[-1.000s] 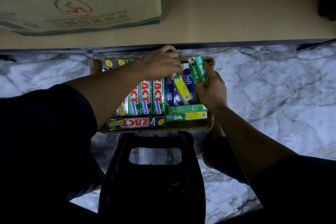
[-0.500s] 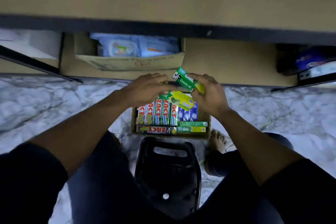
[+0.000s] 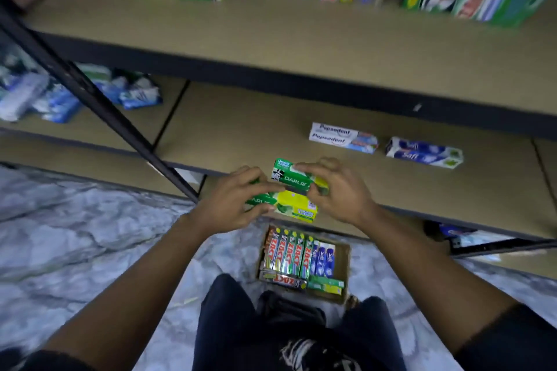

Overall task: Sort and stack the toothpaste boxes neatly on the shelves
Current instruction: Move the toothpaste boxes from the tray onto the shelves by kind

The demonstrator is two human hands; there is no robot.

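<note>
Both hands hold green Darlie toothpaste boxes (image 3: 291, 181) in front of the middle shelf's edge (image 3: 422, 193). My left hand (image 3: 233, 200) grips the lower boxes, whose yellow-green ends (image 3: 297, 208) stick out to the right. My right hand (image 3: 337, 188) pinches the top Darlie box from the right. On the floor below, a cardboard tray (image 3: 343, 268) holds several red Zact boxes (image 3: 286, 251), blue Safi boxes (image 3: 324, 259) and green boxes.
Pepsodent boxes (image 3: 342, 137) and Safi boxes (image 3: 423, 152) lie on the middle shelf at right. The top shelf (image 3: 271, 36) carries rows of toothpaste boxes. A black upright (image 3: 99, 105) slants at left beside blue packets (image 3: 60, 99). A dark stool sits between my knees.
Both hands have lifted the Darlie boxes out of the floor tray and up to the middle shelf's edge. My view has tilted up, bringing the stocked shelves into sight.
</note>
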